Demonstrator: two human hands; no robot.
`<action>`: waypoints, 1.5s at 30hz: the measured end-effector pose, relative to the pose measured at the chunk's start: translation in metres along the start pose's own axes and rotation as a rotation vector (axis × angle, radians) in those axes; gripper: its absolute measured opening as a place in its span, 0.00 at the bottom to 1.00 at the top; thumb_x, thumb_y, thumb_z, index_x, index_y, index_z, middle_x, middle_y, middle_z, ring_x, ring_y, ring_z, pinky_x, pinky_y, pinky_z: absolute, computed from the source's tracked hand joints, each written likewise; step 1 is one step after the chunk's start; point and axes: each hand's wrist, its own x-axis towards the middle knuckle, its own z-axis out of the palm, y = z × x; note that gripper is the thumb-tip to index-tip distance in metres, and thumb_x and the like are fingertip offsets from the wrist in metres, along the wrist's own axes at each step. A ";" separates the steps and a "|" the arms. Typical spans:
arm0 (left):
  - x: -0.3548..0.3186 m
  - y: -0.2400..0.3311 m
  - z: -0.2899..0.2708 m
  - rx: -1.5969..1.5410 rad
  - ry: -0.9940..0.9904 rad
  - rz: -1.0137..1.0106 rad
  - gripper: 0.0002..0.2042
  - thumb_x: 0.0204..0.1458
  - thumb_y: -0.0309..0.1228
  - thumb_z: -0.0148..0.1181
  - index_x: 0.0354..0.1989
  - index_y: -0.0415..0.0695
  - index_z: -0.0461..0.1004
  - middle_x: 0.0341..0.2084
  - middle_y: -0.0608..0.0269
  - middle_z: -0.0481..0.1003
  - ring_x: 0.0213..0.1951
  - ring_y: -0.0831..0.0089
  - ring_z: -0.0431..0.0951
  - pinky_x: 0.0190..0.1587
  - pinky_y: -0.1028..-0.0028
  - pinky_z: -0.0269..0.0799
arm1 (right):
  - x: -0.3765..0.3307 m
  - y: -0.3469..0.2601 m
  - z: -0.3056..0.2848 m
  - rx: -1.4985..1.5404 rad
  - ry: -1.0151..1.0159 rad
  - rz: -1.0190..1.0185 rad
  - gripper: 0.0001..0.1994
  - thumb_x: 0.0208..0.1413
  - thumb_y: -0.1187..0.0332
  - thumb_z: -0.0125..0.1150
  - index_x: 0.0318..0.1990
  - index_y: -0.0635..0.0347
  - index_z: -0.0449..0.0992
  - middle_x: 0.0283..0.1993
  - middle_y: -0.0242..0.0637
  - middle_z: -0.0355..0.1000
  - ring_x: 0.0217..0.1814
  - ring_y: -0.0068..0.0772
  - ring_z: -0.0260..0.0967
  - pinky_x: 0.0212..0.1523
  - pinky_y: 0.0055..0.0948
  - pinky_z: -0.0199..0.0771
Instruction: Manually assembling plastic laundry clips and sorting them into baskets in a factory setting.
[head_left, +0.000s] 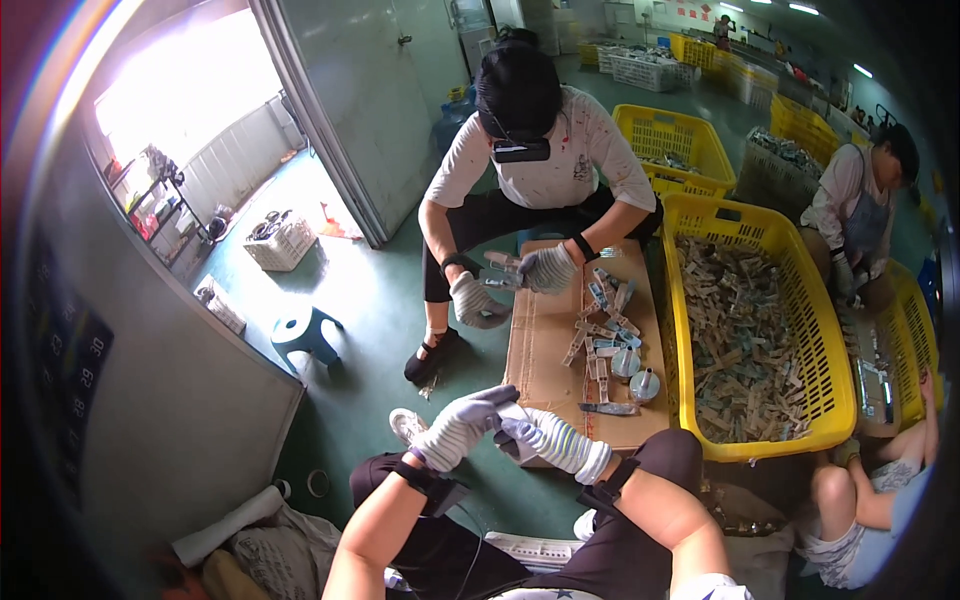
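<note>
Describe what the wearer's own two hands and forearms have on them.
Both hands wear knit work gloves: the left glove is whitish-grey, the right glove white with dark stripes across its cuff. Each wrist carries a black strap, the left strap with a thin cable trailing from it, and the right strap. The forearms are unsleeved.

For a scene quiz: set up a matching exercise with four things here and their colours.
Things:
1. big crate
2. small stool
3. flat sheet of cardboard
4. co-worker's shirt

Colours:
A. white
B. brown
C. yellow
D. blue-green

Pairs: 1-C, 2-D, 3-B, 4-A
</note>
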 end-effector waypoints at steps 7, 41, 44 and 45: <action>0.090 0.035 -0.010 0.150 0.149 -0.060 0.17 0.53 0.23 0.61 0.52 0.35 0.73 0.45 0.57 0.77 0.46 0.70 0.78 0.50 0.73 0.74 | 0.028 -0.010 -0.027 0.120 0.054 -0.170 0.13 0.63 0.66 0.54 0.51 0.64 0.69 0.41 0.32 0.73 0.42 0.20 0.70 0.44 0.21 0.72; 0.375 0.071 -0.069 0.335 0.434 -0.278 0.34 0.47 0.32 0.68 0.62 0.51 0.57 0.53 0.59 0.71 0.60 0.61 0.65 0.63 0.53 0.56 | 0.023 -0.001 -0.047 -0.461 0.269 -0.099 0.20 0.54 0.56 0.62 0.48 0.62 0.73 0.39 0.48 0.76 0.42 0.48 0.76 0.44 0.37 0.75; 0.374 0.072 -0.068 0.379 0.473 -0.268 0.31 0.45 0.35 0.69 0.58 0.49 0.61 0.60 0.55 0.64 0.67 0.58 0.52 0.66 0.53 0.49 | 0.025 -0.003 -0.050 -0.464 0.267 -0.122 0.22 0.55 0.54 0.61 0.49 0.62 0.72 0.40 0.50 0.76 0.43 0.50 0.76 0.46 0.39 0.75; 0.375 0.072 -0.072 0.406 0.472 -0.269 0.33 0.44 0.36 0.70 0.59 0.49 0.61 0.62 0.54 0.60 0.68 0.56 0.51 0.66 0.53 0.48 | 0.026 -0.005 -0.051 -0.489 0.255 -0.114 0.23 0.55 0.53 0.60 0.50 0.63 0.72 0.40 0.51 0.76 0.44 0.51 0.76 0.47 0.39 0.75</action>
